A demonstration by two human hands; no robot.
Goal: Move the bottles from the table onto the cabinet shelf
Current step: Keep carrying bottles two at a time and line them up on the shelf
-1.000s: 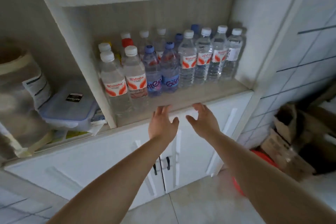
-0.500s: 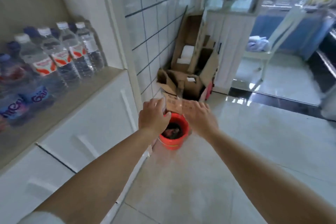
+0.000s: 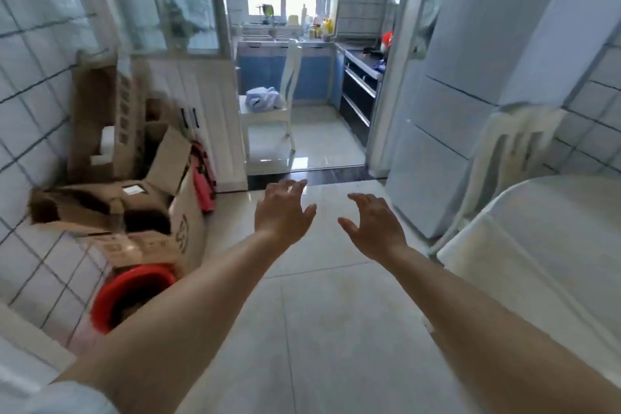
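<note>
Head view: left hand (image 3: 282,212) and right hand (image 3: 376,228) stretched forward over pale glossy floor tiles (image 3: 319,329), fingers spread, both empty. No bottles visible. Brown cardboard boxes (image 3: 134,198) and round red plastic bucket (image 3: 131,296) at left (against tiled wall); white table edge (image 3: 537,245) at right.

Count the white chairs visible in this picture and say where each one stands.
2. One white wooden chair stands in the kitchen doorway with pale blue cloth on its seat. The other white chair stands at the right, against the white table. More may be hidden.
</note>
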